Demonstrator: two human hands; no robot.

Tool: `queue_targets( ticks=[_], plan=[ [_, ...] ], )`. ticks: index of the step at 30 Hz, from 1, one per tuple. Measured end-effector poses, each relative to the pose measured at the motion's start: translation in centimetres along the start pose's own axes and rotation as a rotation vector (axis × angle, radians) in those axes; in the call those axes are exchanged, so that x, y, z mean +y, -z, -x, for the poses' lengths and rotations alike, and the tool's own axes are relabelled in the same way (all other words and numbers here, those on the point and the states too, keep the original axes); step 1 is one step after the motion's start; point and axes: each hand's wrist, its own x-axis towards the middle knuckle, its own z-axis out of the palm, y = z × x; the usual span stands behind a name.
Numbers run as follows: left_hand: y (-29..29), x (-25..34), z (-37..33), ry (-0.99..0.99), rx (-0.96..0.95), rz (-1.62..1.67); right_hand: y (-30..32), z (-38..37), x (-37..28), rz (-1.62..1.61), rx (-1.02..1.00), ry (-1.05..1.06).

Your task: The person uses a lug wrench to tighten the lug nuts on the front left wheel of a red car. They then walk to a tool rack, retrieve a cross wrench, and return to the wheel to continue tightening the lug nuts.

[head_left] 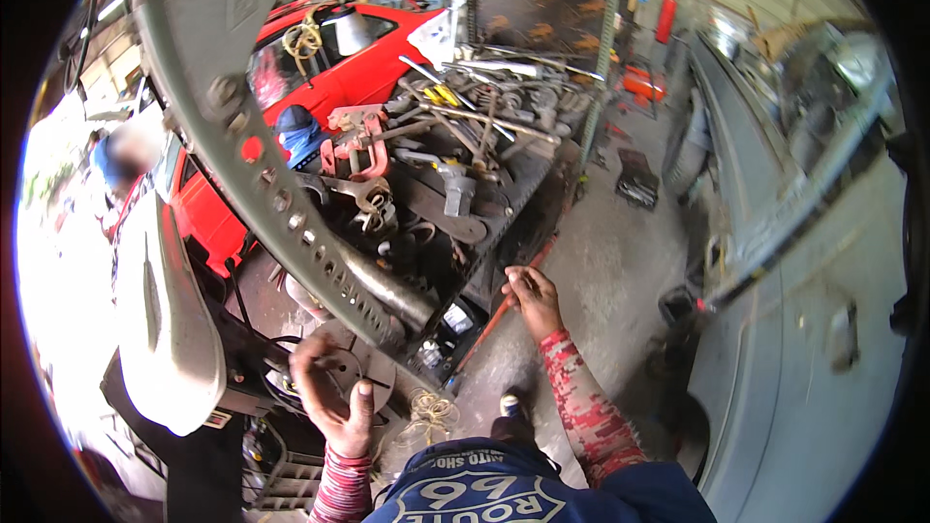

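1. An orange-red bar (pixel 489 327) is seen slanting below the near edge of a metal shelf (pixel 523 203), just beside the right hand (pixel 533 300).
2. The right hand's fingers are curled and its thumb is drawn in close to them — whether the bar is pinched or touched cannot be told.
3. The left hand (pixel 334 397) is held well apart from the right, near a round grey disc (pixel 383 383); its slightly blurred fingers and thumb are spread, with nothing gripped.
4. The shelf is crowded with hand tools: red clamps (pixel 363 145), a wrench (pixel 366 192) and a thick metal tube (pixel 387 286) can be picked out.
5. The left side of the shelf is crossed by a perforated grey upright (pixel 281 194).
6. A coil of pale cord (pixel 431 415) is seen on the floor, near a shoe (pixel 513 405).
7. Beyond the shelf, a red car (pixel 344 68) is parked — the right side is filled by a grey-blue vehicle door (pixel 814 329).
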Motion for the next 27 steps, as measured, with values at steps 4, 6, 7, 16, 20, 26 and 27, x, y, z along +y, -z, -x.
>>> queue_targets(
  ticks=[4,6,7,16,20,26,27],
  plan=[
    [-6.0,-0.3,-2.2,-0.026,0.231,-0.181,1.0,-12.3,-2.6,0.025,-0.137,0.073],
    [-8.3,-1.3,-3.2,-0.010,0.266,-0.248,1.7,-18.3,-3.8,0.050,-0.201,0.144],
    [-9.1,-1.7,-3.6,0.026,0.344,-0.165,1.8,-21.3,-4.4,0.092,-0.194,0.188],
    [-10.9,-4.6,-3.0,0.036,0.609,-0.171,-2.7,-41.5,-8.4,0.823,-0.077,0.459],
    [-11.1,-5.6,-2.9,-0.021,0.701,-0.323,-6.0,-46.7,-6.6,0.946,-0.085,0.460],
    [-11.4,-5.7,-2.5,0.007,0.766,-0.249,-5.6,-50.9,-3.3,1.426,-0.185,0.421],
    [-11.4,-5.7,-2.5,0.004,0.776,-0.272,-5.1,-51.4,-3.2,1.385,-0.221,0.361]
  ],
)
